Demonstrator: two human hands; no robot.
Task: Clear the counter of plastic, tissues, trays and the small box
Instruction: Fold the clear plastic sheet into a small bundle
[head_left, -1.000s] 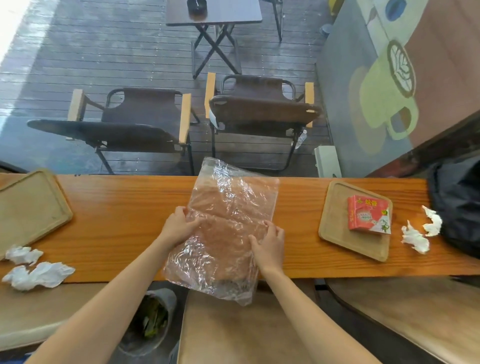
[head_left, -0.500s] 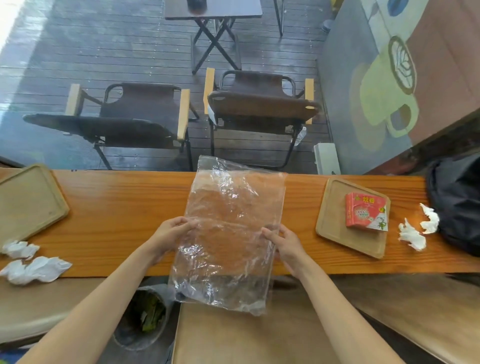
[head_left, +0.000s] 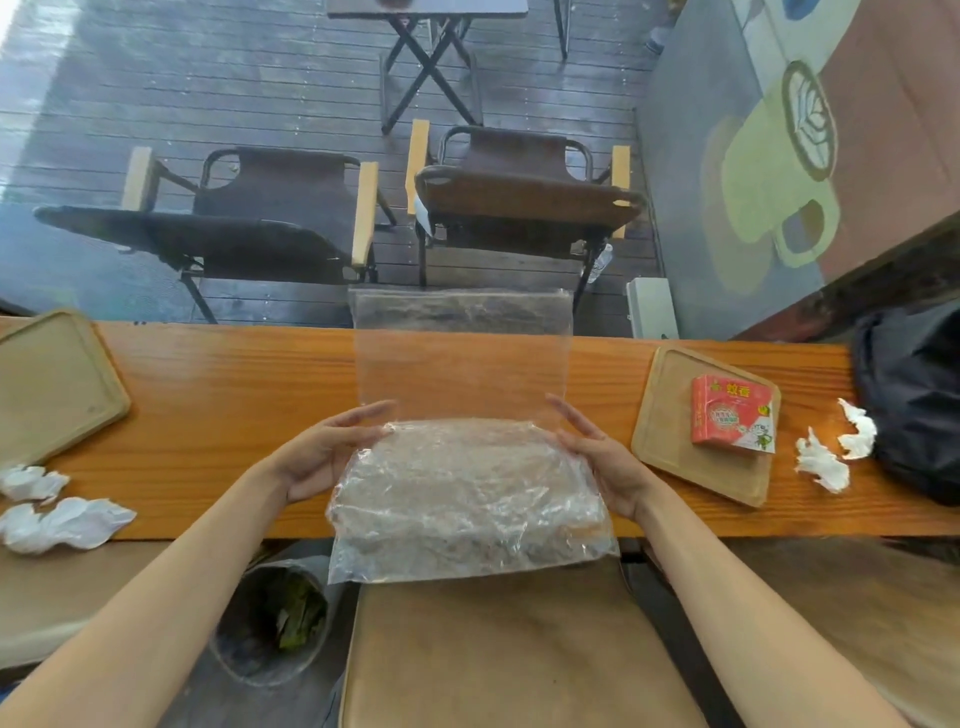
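While hands hold plastic, thumbs stay hidden.

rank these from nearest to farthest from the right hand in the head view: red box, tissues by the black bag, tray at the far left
From the right hand:
1. red box, just to its right, on the right tray.
2. tissues by the black bag, farther right.
3. left tray, at the counter's far left end.

I note the plastic bag: clear, glossy, crinkled film. Counter: varnished orange wood, smooth sheen. Trays: pale matt wood. Tissues: crumpled white paper. Small box: printed card.
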